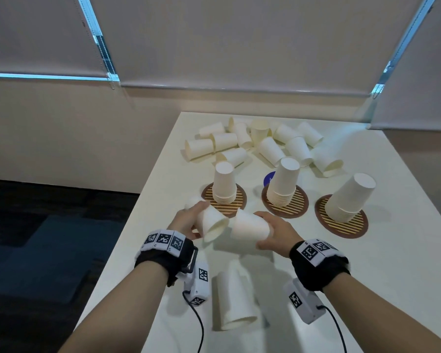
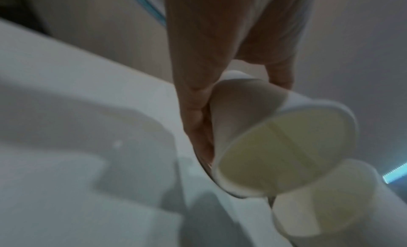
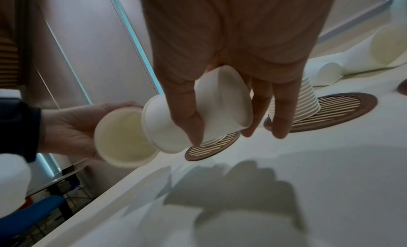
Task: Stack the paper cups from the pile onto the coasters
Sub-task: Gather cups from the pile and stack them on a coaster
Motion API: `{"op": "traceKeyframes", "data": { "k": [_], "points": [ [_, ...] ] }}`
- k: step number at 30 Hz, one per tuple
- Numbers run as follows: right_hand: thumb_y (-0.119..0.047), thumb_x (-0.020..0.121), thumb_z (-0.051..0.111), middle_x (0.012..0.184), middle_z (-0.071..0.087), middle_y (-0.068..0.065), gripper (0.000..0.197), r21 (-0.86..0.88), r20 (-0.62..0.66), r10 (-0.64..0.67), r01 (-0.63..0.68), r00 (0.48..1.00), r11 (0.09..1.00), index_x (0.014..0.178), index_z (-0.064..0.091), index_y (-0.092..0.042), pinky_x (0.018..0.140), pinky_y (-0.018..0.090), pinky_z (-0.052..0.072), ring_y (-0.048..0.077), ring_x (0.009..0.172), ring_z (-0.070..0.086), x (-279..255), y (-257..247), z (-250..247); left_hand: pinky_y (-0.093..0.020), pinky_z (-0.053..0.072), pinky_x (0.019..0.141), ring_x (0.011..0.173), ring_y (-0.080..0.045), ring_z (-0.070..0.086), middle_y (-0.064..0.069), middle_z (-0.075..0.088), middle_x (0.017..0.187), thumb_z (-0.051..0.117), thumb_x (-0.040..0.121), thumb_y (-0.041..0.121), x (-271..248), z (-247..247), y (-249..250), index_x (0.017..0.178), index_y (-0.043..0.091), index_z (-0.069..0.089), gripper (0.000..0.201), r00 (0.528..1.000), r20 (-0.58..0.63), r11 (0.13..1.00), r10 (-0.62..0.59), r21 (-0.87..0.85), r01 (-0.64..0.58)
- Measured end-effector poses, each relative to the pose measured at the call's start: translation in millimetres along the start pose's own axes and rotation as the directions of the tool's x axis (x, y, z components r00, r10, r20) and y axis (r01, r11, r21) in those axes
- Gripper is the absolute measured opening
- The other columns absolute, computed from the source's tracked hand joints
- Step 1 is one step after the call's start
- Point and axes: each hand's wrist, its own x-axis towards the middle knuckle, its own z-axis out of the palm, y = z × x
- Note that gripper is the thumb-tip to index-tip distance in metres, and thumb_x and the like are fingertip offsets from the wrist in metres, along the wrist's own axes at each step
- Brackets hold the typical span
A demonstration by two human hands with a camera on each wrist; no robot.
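Left hand (image 1: 189, 220) gripped one paper cup (image 1: 211, 224), right hand (image 1: 275, 234) gripped another cup (image 1: 250, 226), both tilted above the surface (image 1: 367, 276) before three coasters (image 1: 224, 197) bearing inverted stacks (image 1: 283, 182); loose pile (image 1: 260, 143) behind.

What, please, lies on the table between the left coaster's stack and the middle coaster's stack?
Only bare table between left stack and middle stack; a blue disc sits just behind, per the head view.

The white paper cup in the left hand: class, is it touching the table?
Apart. The right wrist view shows the white paper cup held clear above the table edge.
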Motion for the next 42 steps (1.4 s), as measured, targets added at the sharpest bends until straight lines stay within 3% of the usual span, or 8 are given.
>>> {"op": "traceKeyframes", "data": {
  "k": [6,11,17,22,27,31,37,42],
  "points": [
    [-0.003,0.067,0.072,0.131,0.045,0.010,0.078,-0.036,-0.020,0.063,-0.064,0.998,0.997,0.136,0.043,-0.024,0.101,0.034,0.038,0.028,0.123,0.044,5,11,-8,-0.031,0.039,0.100,0.118,-0.024,0.052,-0.001,0.052,0.132,0.077,0.074,0.024,-4,13,12,0.143,0.026,0.029,0.085,0.908,0.257,0.509,0.330,0.762,-0.400],
    [-0.002,0.063,0.073,0.126,0.051,0.010,0.076,-0.003,-0.060,0.010,-0.010,0.998,1.000,0.131,0.049,-0.022,0.097,0.033,0.041,0.029,0.118,0.048,10,9,-8,-0.049,0.036,0.106,0.123,-0.031,0.051,0.001,0.051,0.139,0.077,0.072,0.025,6,33,-13,0.149,0.038,0.004,0.106,0.876,0.408,0.155,0.257,0.878,-0.454],
    [-0.006,0.061,0.080,0.122,0.056,0.007,0.069,-0.038,-0.062,-0.090,0.088,0.994,0.995,0.124,0.056,-0.016,0.090,0.028,0.039,0.020,0.106,0.049,16,0,-17,-0.046,0.041,0.106,0.128,-0.027,0.048,0.003,0.044,0.144,0.086,0.060,0.017,16,44,-35,0.150,0.036,0.001,0.126,0.847,0.409,0.340,0.338,0.786,-0.516],
    [-0.014,0.061,0.081,0.122,0.051,0.006,0.073,-0.110,-0.029,-0.057,0.053,0.998,0.993,0.127,0.051,-0.025,0.095,0.035,0.043,0.026,0.112,0.051,19,-1,-19,-0.049,0.032,0.112,0.140,-0.025,0.028,-0.001,0.023,0.152,0.083,0.058,0.030,17,24,-43,0.150,0.029,0.007,0.119,0.928,0.214,0.154,0.305,0.951,-0.270],
    [-0.018,0.065,0.081,0.128,0.049,0.008,0.077,-0.191,0.035,-0.031,0.037,0.999,0.981,0.133,0.046,-0.026,0.101,0.038,0.042,0.028,0.119,0.048,21,-11,-17,-0.030,0.048,0.090,0.105,-0.024,0.054,-0.009,0.049,0.132,0.073,0.072,0.010,10,31,-26,0.147,0.035,0.020,0.095,0.939,0.265,0.404,0.220,0.851,-0.335],
    [-0.023,0.073,0.077,0.129,0.051,0.008,0.077,-0.136,0.094,-0.049,0.062,0.994,0.989,0.138,0.038,-0.018,0.089,0.028,0.041,0.023,0.115,0.050,17,-18,-17,-0.029,0.042,0.098,0.120,-0.023,0.045,-0.003,0.043,0.130,0.083,0.063,0.007,-1,48,-6,0.147,0.029,0.020,0.108,0.878,0.406,0.572,0.252,0.670,-0.474],
    [-0.035,0.082,0.068,0.091,0.056,-0.001,0.077,0.104,0.058,-0.019,0.013,0.998,0.994,0.143,0.024,-0.016,0.084,0.034,0.050,0.024,0.093,0.063,12,-19,-23,-0.030,0.037,0.102,0.117,-0.020,0.039,-0.003,0.033,0.133,0.086,0.060,0.019,-10,67,12,0.134,0.030,0.045,0.086,0.812,0.439,0.297,0.384,0.774,-0.559],
    [-0.041,0.067,0.080,0.137,0.043,0.003,0.107,0.027,0.075,0.044,-0.046,0.996,0.999,0.147,0.014,-0.015,0.103,0.036,0.043,0.020,0.127,0.046,8,-13,-29,-0.028,0.043,0.098,0.108,-0.025,0.052,-0.004,0.037,0.125,0.082,0.063,0.023,-11,75,34,0.127,0.030,0.048,0.073,0.692,0.321,0.306,0.647,0.722,-0.621]
  ]
}}
